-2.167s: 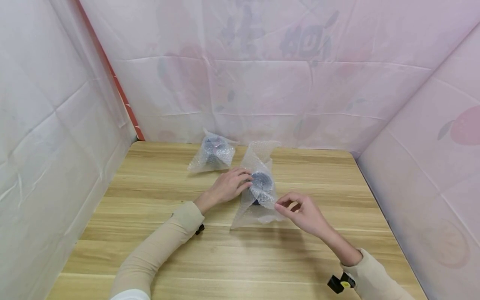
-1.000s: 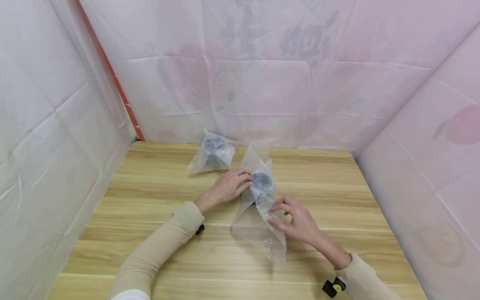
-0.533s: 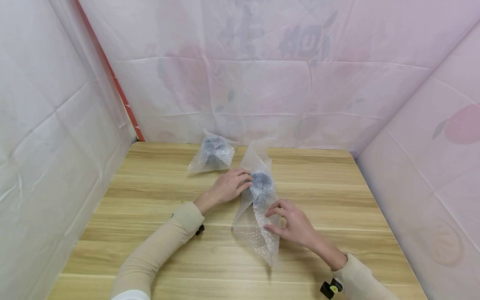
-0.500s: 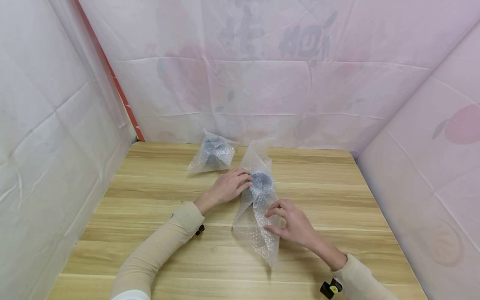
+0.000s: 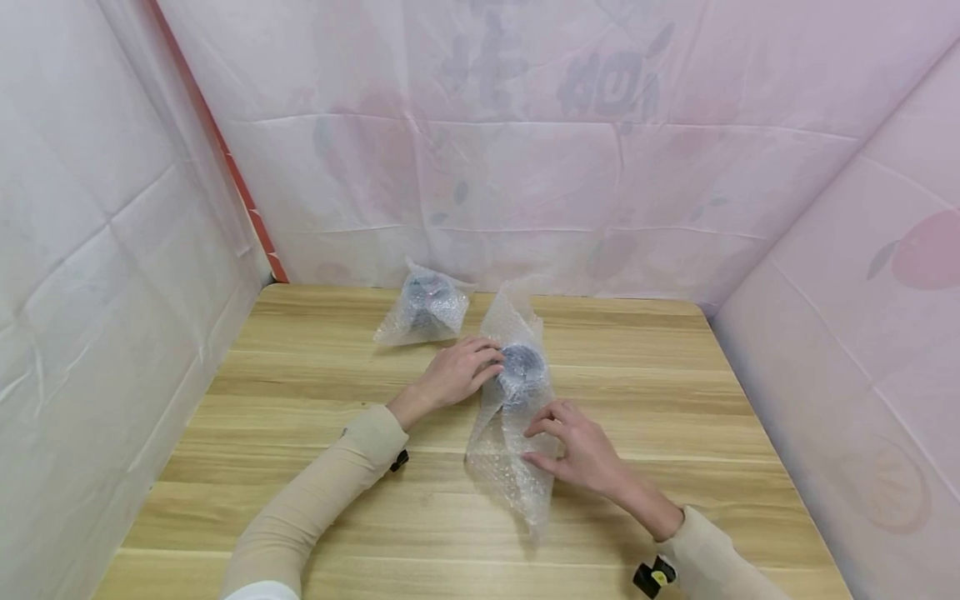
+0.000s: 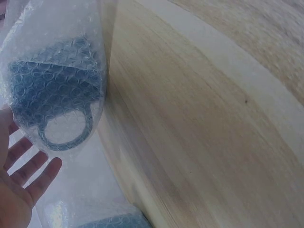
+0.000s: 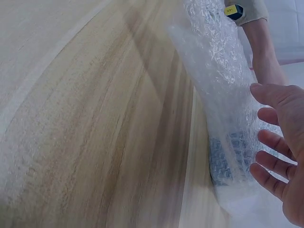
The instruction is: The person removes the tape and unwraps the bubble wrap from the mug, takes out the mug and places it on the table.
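A dark blue mug (image 6: 54, 88) stands wrapped in clear bubble wrap (image 5: 498, 454) at the middle of the table. Its handle shows through the plastic in the left wrist view, on the side of my left hand (image 5: 457, 371). The fingers of that hand are spread and touch the wrapping beside the mug. My right hand (image 5: 581, 450) is at the near right part of the wrap, thumb and fingers apart and loosely bent, pinching nothing. The near end of the wrap lies as a long pointed flap towards me. Whether the right fingertips touch the plastic is unclear.
A second bubble-wrapped bundle (image 5: 427, 308) with a dark thing inside sits at the back, left of the mug. The wooden table (image 5: 660, 375) is bounded by pale cloth walls (image 5: 525, 183) at the back and both sides.
My right hand has let go of the wrap's edge and moved a little nearer and left. The near flap has unfolded towards me and settled. My left hand has stayed in place.
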{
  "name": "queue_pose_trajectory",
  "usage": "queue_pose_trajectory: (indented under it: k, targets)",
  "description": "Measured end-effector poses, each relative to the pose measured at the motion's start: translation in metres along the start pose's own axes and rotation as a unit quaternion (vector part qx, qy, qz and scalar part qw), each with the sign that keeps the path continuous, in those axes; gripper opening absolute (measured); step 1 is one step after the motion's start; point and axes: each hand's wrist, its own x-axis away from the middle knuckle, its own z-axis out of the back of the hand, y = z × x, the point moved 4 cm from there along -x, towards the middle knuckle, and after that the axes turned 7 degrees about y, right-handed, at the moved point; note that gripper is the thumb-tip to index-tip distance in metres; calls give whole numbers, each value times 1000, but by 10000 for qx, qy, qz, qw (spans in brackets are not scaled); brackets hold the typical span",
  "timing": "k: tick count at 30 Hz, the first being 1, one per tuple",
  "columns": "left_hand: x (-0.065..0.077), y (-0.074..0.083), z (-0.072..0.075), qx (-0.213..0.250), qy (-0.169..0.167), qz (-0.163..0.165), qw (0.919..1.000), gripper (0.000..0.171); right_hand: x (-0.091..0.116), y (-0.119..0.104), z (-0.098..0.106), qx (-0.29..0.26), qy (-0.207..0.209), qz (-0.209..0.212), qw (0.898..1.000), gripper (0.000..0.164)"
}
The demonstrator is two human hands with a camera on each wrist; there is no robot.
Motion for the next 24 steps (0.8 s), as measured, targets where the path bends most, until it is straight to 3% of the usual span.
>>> queue_pose_trajectory:
  k: [15,24]
  targets:
    - [0,0,0,21,15,26,10000,30,1,2,-6,29,-29,-144,9999,30]
    - [1,0,-1,-6,46,14,10000,29,-5,3,3,-157,296,-225,9992,28]
